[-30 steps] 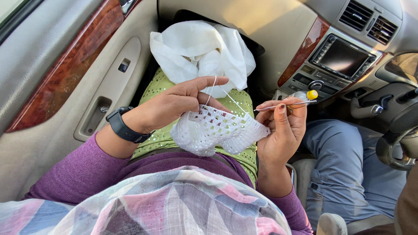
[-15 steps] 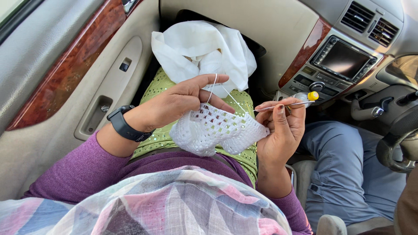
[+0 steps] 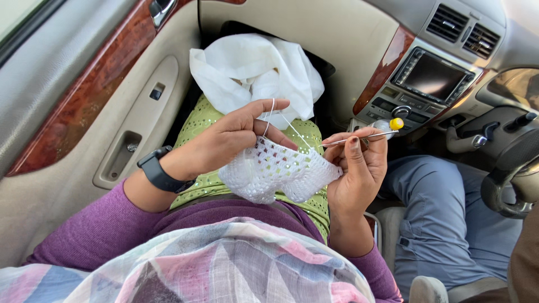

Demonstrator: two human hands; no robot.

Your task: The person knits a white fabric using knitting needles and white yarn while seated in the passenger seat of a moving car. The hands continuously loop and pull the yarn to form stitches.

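- We see a white crochet piece (image 3: 278,177) held over the lap, between both hands, in a car's front seat.
- Our left hand (image 3: 224,143) closes its fingers on the piece's left edge; white yarn (image 3: 271,115) runs up over the raised forefinger.
- Our right hand (image 3: 359,168) pinches a thin metal crochet hook (image 3: 359,136) with a yellow end cap.
- The hook lies nearly level, its working tip pointing left toward the piece's top right edge, just beside it.

Left hand (image 3: 224,140) — index finger lifted straighter | thin white yarn strand (image 3: 268,115) — drawn tauter over it
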